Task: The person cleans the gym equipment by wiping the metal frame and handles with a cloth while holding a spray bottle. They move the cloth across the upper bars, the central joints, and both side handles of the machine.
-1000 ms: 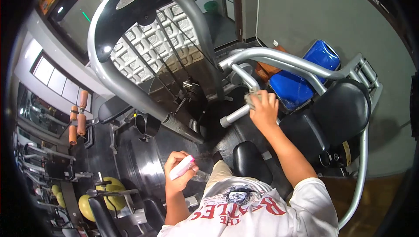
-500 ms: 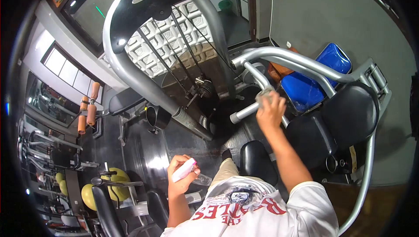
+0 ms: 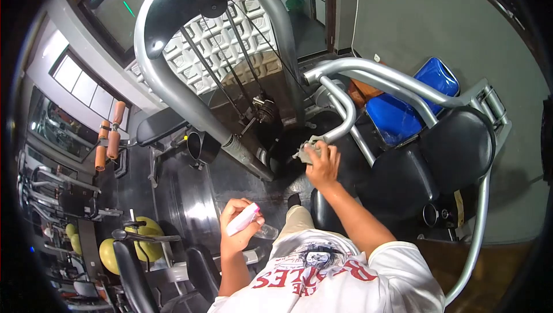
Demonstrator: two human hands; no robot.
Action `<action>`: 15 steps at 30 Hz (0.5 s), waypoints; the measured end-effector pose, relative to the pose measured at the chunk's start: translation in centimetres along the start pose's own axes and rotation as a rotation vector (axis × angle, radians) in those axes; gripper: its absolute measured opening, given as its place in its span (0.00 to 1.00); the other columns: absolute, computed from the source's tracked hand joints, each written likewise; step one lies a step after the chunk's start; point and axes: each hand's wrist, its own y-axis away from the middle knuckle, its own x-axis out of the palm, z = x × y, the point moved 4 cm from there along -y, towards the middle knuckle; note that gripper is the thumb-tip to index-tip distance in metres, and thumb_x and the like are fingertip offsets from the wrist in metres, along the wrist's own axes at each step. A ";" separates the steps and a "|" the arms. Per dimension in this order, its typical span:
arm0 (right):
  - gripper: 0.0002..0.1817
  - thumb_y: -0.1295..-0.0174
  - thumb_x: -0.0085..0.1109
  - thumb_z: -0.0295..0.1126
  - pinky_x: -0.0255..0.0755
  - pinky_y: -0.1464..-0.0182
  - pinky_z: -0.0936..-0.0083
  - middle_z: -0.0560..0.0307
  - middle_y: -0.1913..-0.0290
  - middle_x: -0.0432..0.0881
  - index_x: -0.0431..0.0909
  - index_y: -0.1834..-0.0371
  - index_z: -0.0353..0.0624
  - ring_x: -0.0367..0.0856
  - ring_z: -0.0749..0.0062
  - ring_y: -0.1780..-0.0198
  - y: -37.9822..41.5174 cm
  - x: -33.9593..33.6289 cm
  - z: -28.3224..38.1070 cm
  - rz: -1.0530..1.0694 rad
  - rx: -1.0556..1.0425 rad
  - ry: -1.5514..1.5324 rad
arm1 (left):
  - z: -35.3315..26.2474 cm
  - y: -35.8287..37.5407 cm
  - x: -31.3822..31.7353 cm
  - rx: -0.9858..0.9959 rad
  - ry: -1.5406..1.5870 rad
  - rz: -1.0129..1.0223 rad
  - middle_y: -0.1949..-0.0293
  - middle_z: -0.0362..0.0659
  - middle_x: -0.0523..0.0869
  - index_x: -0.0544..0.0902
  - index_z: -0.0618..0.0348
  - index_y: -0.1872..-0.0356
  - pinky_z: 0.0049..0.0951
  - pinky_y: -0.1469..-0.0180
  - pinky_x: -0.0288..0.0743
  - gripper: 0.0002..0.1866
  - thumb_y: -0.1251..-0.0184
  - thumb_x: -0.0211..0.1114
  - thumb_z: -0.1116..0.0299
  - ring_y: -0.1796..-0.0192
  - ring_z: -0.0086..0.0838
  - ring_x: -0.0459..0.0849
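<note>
My left hand (image 3: 236, 229) is wrapped round a clear spray bottle (image 3: 266, 232) with a pink and white top, held low in front of my shirt. A crumpled greyish cloth (image 3: 308, 150) is in my right hand (image 3: 324, 169), pressed round the lower end of a curved silver handle bar (image 3: 345, 118) of the exercise machine. The cloth and fingers hide the tip of that bar. Just right of my right forearm lies the machine's black padded seat (image 3: 394, 183).
The machine's tall grey frame (image 3: 173, 91) with cables rises ahead. A blue folded chair (image 3: 397, 117) leans by the right wall. Orange foam rollers (image 3: 108, 140), a black bench (image 3: 160, 127) and yellow-green balls (image 3: 148, 238) are at the left.
My right hand has moved left and down with the cloth, from higher on the handle to its lower end. The view has shifted slightly; my left hand still grips the bottle.
</note>
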 end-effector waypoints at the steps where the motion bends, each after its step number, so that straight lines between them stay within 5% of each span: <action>1: 0.26 0.56 0.70 0.29 0.67 0.48 0.50 0.62 0.41 0.76 0.87 0.48 0.61 0.72 0.53 0.46 -0.8 -0.8 -0.2 0.030 -0.036 0.047 | 0.1 0.1 0.0 -0.007 0.013 0.007 0.62 0.45 0.84 0.76 0.63 0.56 0.23 0.66 0.80 0.19 0.46 0.69 0.90 0.64 0.25 0.84; 6: 0.21 0.52 0.71 0.32 0.64 0.47 0.50 0.64 0.40 0.76 0.87 0.51 0.58 0.72 0.55 0.44 -5.6 -4.6 0.1 0.037 -0.019 0.065 | 0.7 -0.2 0.0 -0.073 0.056 0.023 0.62 0.44 0.84 0.76 0.62 0.57 0.23 0.65 0.80 0.18 0.46 0.70 0.90 0.63 0.24 0.84; 9: 0.19 0.49 0.70 0.34 0.64 0.46 0.52 0.65 0.41 0.79 0.88 0.51 0.55 0.74 0.56 0.46 -4.2 -2.3 1.7 0.066 -0.256 0.163 | 1.2 -1.2 0.5 -0.020 0.032 0.061 0.62 0.44 0.84 0.76 0.62 0.57 0.23 0.63 0.80 0.18 0.46 0.70 0.89 0.63 0.24 0.85; 12: 0.17 0.46 0.66 0.31 0.63 0.49 0.54 0.65 0.42 0.80 0.88 0.52 0.52 0.75 0.56 0.48 -1.6 -2.9 0.8 0.145 -0.234 0.097 | 0.8 -1.8 0.7 0.030 0.056 0.070 0.62 0.44 0.84 0.76 0.62 0.57 0.24 0.62 0.79 0.18 0.46 0.71 0.89 0.63 0.24 0.85; 15: 0.24 0.56 0.69 0.28 0.63 0.53 0.55 0.63 0.45 0.80 0.87 0.51 0.54 0.74 0.55 0.48 2.5 -1.4 -2.8 0.199 -0.275 0.143 | 0.6 -1.7 -0.1 -0.010 0.052 0.042 0.63 0.44 0.84 0.77 0.63 0.57 0.23 0.62 0.79 0.18 0.46 0.71 0.88 0.63 0.24 0.85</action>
